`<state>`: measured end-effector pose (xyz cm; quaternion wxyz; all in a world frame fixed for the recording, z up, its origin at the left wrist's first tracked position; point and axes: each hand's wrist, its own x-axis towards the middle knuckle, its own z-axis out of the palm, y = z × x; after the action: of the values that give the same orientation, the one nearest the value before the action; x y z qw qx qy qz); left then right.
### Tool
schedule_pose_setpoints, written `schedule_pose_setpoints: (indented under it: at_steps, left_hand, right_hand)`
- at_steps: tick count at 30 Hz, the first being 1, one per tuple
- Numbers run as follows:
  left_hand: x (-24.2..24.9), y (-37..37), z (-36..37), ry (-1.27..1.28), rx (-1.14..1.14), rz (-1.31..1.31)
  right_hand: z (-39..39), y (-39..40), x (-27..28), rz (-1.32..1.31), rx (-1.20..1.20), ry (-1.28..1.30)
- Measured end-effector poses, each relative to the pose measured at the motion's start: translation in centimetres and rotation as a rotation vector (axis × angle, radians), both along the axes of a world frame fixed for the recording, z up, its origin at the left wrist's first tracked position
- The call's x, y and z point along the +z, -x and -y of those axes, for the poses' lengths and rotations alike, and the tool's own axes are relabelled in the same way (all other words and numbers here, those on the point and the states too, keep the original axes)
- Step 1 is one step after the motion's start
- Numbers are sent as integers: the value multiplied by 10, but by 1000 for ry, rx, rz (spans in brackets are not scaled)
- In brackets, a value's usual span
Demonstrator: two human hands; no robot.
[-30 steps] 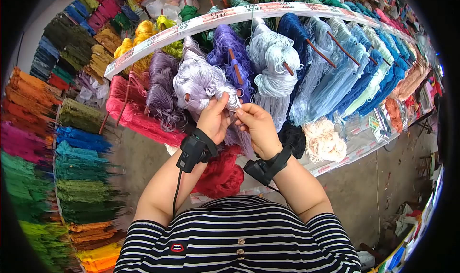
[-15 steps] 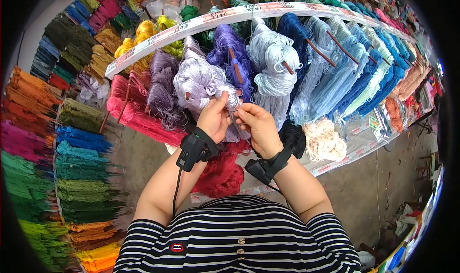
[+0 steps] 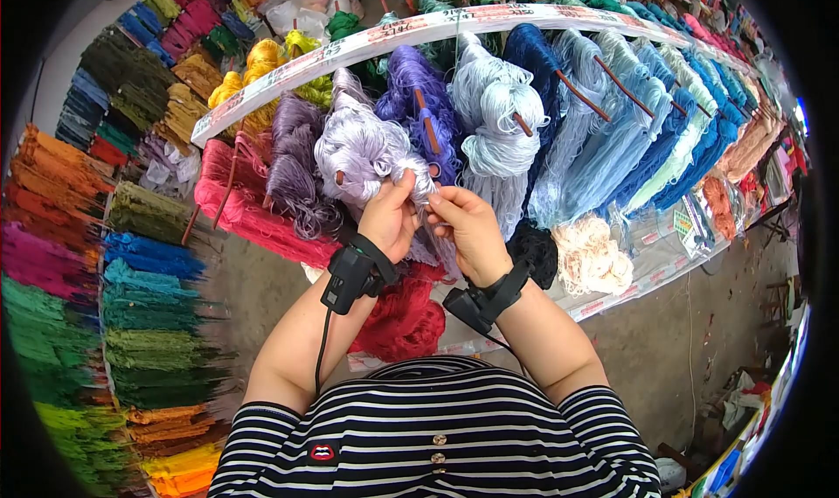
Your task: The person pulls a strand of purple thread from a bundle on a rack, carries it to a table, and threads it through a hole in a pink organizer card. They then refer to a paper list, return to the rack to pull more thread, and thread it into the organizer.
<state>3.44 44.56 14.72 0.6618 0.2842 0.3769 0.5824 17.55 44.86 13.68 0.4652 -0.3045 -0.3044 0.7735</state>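
Observation:
A pale lavender skein of thread [image 3: 354,144] hangs in a bunched loop from the rack, with the tip of a brown rod poking out of it. My left hand [image 3: 390,221] grips the lower right end of this skein, thumb on top. Close beside it, my right hand [image 3: 468,227] pinches at the same end with thumb and forefinger, the other fingers curled. Fine strands between the fingertips are too small to make out fully. Behind my hands hangs a violet skein [image 3: 411,87]; a dusky purple skein [image 3: 297,161] is to the left.
A white rail [image 3: 393,33] with handwritten marks runs above the skeins. Brown rods such as this one [image 3: 584,96] stick out toward me. Light blue skeins [image 3: 502,139] hang to the right. Red thread [image 3: 402,319] and cream thread [image 3: 590,255] lie lower down.
My right hand has shifted very slightly left and up, its fingertips still at the lavender skein's end. My left hand has barely moved.

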Motion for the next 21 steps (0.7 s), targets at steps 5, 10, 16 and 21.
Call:
schedule_pose_setpoints:
  at_steps: [5,10,16,21]
  left_hand:
    - [0,-3,0,46,50,-20]
    - [-4,-4,-5,82,78,38]
    - [-8,-3,-13,81,102,159]
    - [-4,2,-15,109,178,167]
  right_hand:
    - [3,-4,-12,-38,-27,-60]
    - [9,-23,-21,-251,49,-50]
    - [32,-66,-35,-400,45,-123]
    - [67,-118,-80,-580,284,-19]
